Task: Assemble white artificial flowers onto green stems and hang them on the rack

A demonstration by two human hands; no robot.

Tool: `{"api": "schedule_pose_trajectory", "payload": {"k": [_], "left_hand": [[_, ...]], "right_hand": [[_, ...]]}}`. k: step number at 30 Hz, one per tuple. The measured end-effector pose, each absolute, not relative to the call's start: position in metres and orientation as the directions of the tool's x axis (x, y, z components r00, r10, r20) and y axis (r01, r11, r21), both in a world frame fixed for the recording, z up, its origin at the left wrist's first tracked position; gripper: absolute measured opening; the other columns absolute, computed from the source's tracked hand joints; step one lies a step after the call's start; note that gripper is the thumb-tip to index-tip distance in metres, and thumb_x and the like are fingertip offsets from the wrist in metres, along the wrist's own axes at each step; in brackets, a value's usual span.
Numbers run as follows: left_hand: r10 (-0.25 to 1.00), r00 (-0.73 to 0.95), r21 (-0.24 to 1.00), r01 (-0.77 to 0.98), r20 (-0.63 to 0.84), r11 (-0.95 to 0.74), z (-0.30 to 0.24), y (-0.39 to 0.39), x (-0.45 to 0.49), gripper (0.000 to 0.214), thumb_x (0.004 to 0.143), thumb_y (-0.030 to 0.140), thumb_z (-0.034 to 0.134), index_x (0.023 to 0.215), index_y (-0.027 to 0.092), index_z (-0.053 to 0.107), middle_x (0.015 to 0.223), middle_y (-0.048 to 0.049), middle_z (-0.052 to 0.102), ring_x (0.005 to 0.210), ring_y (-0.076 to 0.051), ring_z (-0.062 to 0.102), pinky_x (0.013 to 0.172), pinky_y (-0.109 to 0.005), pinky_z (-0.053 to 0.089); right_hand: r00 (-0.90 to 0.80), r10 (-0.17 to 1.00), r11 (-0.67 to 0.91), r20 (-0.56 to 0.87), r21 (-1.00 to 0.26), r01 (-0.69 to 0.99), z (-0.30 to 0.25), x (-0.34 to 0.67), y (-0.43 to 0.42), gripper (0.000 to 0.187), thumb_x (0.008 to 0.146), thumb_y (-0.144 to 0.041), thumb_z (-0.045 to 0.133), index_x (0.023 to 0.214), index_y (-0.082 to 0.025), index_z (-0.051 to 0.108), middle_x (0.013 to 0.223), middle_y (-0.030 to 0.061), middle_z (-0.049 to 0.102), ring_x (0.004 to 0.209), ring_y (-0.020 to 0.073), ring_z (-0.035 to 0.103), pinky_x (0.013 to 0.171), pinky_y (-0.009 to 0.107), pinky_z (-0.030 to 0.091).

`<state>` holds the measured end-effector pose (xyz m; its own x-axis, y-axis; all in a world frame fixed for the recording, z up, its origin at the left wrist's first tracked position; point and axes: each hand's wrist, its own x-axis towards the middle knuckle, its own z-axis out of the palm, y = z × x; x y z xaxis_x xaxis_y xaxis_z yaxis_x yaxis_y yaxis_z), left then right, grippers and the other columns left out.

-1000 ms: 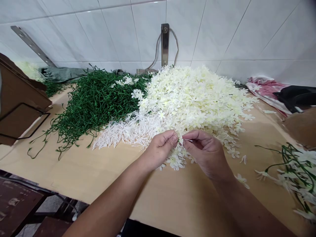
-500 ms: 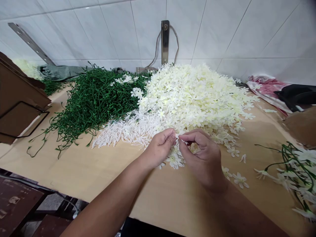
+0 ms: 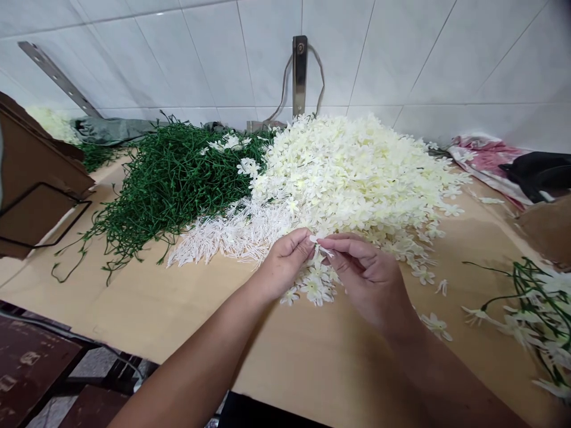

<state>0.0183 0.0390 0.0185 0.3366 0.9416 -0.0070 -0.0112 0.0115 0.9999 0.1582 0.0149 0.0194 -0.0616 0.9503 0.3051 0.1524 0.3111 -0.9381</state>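
My left hand [image 3: 286,260] pinches a small white artificial flower [image 3: 314,239] between thumb and forefinger, low over the table. From the other side my right hand [image 3: 372,274] closes its fingertips on the same flower, and thin white prongs, like a stamen piece, stick out beside its thumb. Just beneath the hands lie loose flower heads [image 3: 316,289]. Beyond them rises a large heap of pale cream flower heads [image 3: 348,172]. To its left are a spread of white stamen pieces [image 3: 227,236] and a tangled pile of green plastic stems [image 3: 178,172].
Finished-looking flowers on green stems [image 3: 535,315] lie at the right edge of the wooden table [image 3: 147,309]. A brown cardboard box [image 3: 35,178] stands at the left. Behind, a metal bracket [image 3: 299,77] is fixed to the tiled wall. A pink-and-white cloth [image 3: 482,154] lies at the back right.
Both hands have shifted slightly left and upward with the flower. More of the flower and the white prongs now shows between the fingertips.
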Motion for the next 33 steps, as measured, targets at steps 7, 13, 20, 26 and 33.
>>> {"api": "schedule_pose_trajectory", "payload": {"k": [7, 13, 20, 26, 33], "left_hand": [[0.924, 0.381, 0.999, 0.012, 0.023, -0.030, 0.0197, 0.0365, 0.0183, 0.034, 0.080, 0.046, 0.045, 0.062, 0.017, 0.040, 0.057, 0.0047, 0.032, 0.052, -0.008, 0.028, 0.050, -0.023, 0.024], [0.930, 0.363, 0.998, -0.016, 0.064, -0.063, 0.0173, 0.0398, 0.0158, 0.035, 0.081, 0.044, 0.046, 0.060, 0.017, 0.036, 0.056, 0.0052, 0.030, 0.052, -0.008, 0.027, 0.050, -0.022, 0.024], [0.918, 0.390, 0.996, 0.020, 0.069, -0.084, 0.0185, 0.0370, 0.0172, 0.031, 0.083, 0.040, 0.043, 0.063, 0.017, 0.041, 0.060, 0.0034, 0.036, 0.054, -0.008, 0.031, 0.051, -0.022, 0.026], [0.909, 0.408, 0.995, 0.018, 0.084, -0.101, 0.0181, 0.0357, 0.0179, 0.031, 0.083, 0.042, 0.042, 0.065, 0.016, 0.042, 0.062, 0.0026, 0.041, 0.057, -0.008, 0.036, 0.053, -0.021, 0.030], [0.913, 0.399, 0.995, 0.024, 0.084, -0.102, 0.0145, 0.0368, 0.0144, 0.031, 0.084, 0.041, 0.042, 0.065, 0.016, 0.041, 0.062, 0.0026, 0.039, 0.058, -0.008, 0.039, 0.055, -0.021, 0.032]], "right_hand": [[0.001, 0.988, 0.156, 0.156, -0.988, -0.003, 0.0195, 0.1566, 0.0160, 0.008, 0.070, -0.024, 0.064, 0.076, -0.018, 0.065, 0.072, 0.0015, 0.064, 0.063, 0.0119, 0.058, 0.056, 0.024, 0.051], [-0.056, 0.971, 0.232, 0.233, -0.972, -0.020, 0.0211, 0.1579, 0.0140, 0.014, 0.076, -0.020, 0.057, 0.087, -0.019, 0.067, 0.089, 0.0035, 0.063, 0.070, 0.0120, 0.061, 0.066, 0.028, 0.053], [-0.025, 0.986, 0.161, 0.164, -0.980, -0.115, 0.0215, 0.1563, 0.0163, 0.007, 0.070, -0.018, 0.061, 0.076, -0.019, 0.065, 0.072, -0.0007, 0.061, 0.061, 0.0096, 0.056, 0.056, 0.023, 0.049], [-0.032, 0.996, 0.069, 0.080, -0.964, -0.257, 0.0214, 0.1545, 0.0195, 0.007, 0.062, -0.016, 0.068, 0.066, -0.018, 0.062, 0.062, -0.0030, 0.059, 0.055, 0.0076, 0.054, 0.051, 0.020, 0.047], [-0.047, 0.999, -0.003, 0.009, -0.971, -0.241, 0.0190, 0.1556, 0.0200, 0.012, 0.064, -0.022, 0.070, 0.067, -0.017, 0.060, 0.055, -0.0033, 0.061, 0.051, 0.0086, 0.058, 0.052, 0.021, 0.049]]}}
